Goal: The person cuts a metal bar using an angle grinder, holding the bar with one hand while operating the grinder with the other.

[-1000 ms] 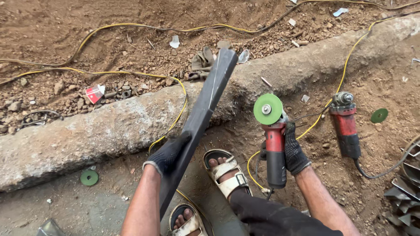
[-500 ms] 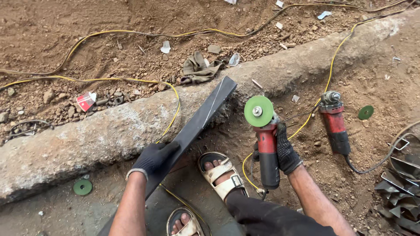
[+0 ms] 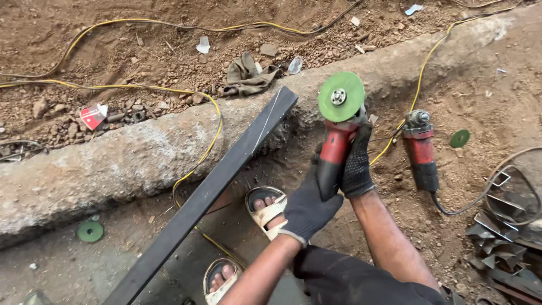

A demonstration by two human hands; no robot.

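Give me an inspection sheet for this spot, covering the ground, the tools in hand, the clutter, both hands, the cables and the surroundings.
Surface: bare dirt ground crossed by a rough concrete curb.
Job's things: red angle grinder with green disc raised; long dark metal bar leaning on the curb, held by no hand.
Clutter: second red grinder lying on the dirt, loose green discs, crumpled rag, red scrap, metal offcuts.
Grippers: left hand and right hand, both in dark gloves, grip the grinder body.
Cables: yellow cable over the curb; another by the second grinder.
Surroundings: sandalled feet beside the bar; other people: nothing seen.
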